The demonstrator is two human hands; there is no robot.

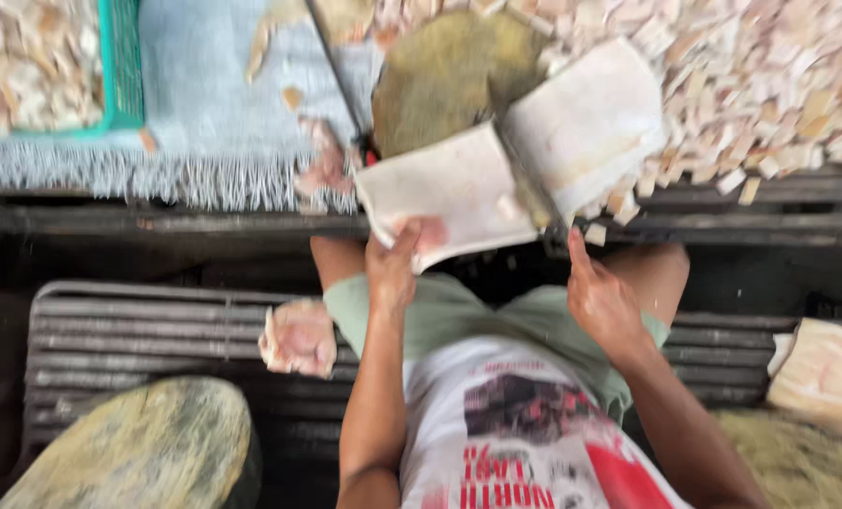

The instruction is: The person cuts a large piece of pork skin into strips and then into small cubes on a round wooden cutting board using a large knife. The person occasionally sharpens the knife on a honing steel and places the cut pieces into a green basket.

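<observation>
My left hand (393, 269) grips the near corner of a pale, flat slab (454, 193), thumb on top. A second pale slab (586, 123) lies tilted to its right, and a thin dark blade (527, 193) stands in the gap between the two. Both slabs rest against a round, greenish-brown chopping block (445, 75). My right hand (602, 303) hovers just below the right slab, thumb pointing up toward its lower edge and fingers curled. The blur hides whether it holds anything.
A heap of small pale cut pieces (770, 85) fills the top right. At top left a green crate (119, 66) of similar pieces stands on a grey fringed mat (204, 113). A pinkish chunk (298, 337) lies on the slatted bench (138, 325); another slab (826, 377) sits at right. Round blocks (148, 452) flank my legs.
</observation>
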